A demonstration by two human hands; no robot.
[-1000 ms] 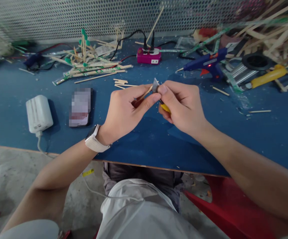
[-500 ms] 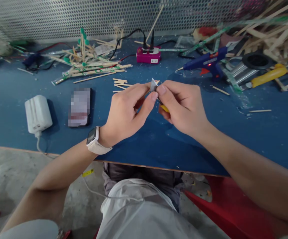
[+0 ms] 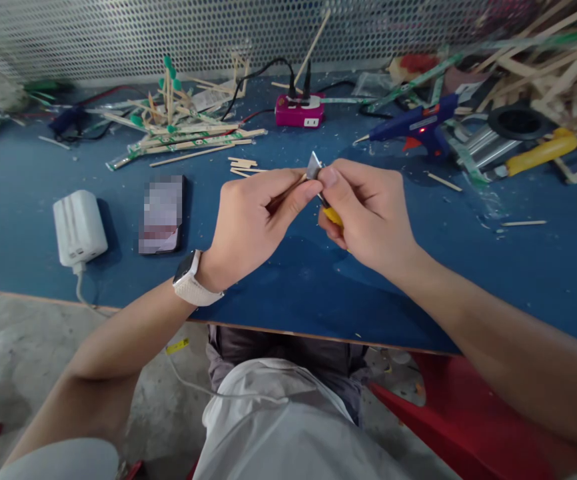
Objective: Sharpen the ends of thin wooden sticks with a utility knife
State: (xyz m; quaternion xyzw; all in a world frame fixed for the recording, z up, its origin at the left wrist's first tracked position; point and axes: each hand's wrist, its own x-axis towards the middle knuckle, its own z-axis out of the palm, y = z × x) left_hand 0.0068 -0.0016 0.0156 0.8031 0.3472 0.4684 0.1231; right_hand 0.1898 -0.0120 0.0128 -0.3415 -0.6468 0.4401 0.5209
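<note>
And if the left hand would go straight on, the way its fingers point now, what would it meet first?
Most likely the cutter blade, immediately ahead of the left hand, with the right hand just beyond. They may even be touching; depth is unclear there.

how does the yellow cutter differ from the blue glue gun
The cutter is in the right hand; the glue gun rests on the table. The cutter has a yellow handle and flat blade; the glue gun has a blue body and narrow nozzle. Both are handheld tools.
</note>
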